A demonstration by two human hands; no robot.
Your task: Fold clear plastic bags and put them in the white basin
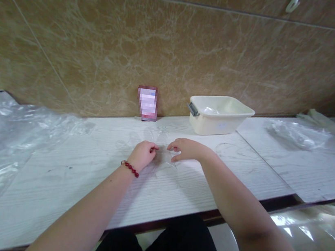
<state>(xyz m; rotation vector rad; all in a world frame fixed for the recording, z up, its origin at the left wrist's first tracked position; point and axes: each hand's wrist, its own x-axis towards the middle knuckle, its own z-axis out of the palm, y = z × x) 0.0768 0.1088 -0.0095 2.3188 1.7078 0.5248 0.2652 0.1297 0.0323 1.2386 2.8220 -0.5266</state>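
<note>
A thin, clear plastic bag (158, 133) lies nearly invisible on the white wood-grain table (85, 188), under and beyond my hands; its outline is hard to make out. My left hand (143, 155), with a red bead bracelet (131, 169) at the wrist, has its fingers curled together at the bag's near part and appears to pinch it. Just to the right, my right hand (186, 150) hovers over the bag's edge. Its thumb and fingers are apart, with nothing visible between them.
A cream plastic tub (213, 125) with a grey handle clip stands by the marbled wall. Left of it, a blurred phone-like panel (147, 103) leans there. Clear plastic sheeting (14, 142) covers the left side. Crumpled plastic (300, 135) and pale cloth (322, 120) lie right.
</note>
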